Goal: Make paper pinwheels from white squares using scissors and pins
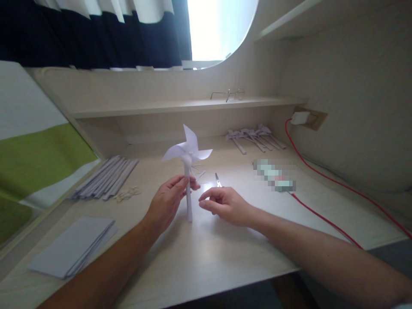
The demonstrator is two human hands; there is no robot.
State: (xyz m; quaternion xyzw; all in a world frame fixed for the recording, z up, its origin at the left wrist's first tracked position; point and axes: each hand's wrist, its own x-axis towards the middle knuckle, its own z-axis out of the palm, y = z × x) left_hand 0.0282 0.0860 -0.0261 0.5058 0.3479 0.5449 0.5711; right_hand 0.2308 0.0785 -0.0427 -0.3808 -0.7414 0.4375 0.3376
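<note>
A white paper pinwheel [189, 151] stands almost upright above the desk, its rolled paper stick [189, 206] gripped between the thumb and fingers of my left hand [169, 199]. Just to the right of the stick, my right hand [228, 206] hovers with fingers loosely curled. A small gap shows between its thumb and index finger, and I see nothing in it. Behind that hand lies a pair of scissors [218, 180], partly hidden. Thin paper strips [200, 175] lie on the desk behind the pinwheel.
Rolled paper sticks [107, 178] lie at left beside small pale pieces [128, 194] and folded paper sheets [75, 246]. Several pinwheels [254, 137] rest at the back right. A blurred-out device [273, 175] with a red cable [325, 222] lies at right. Glasses [228, 94] sit on the shelf.
</note>
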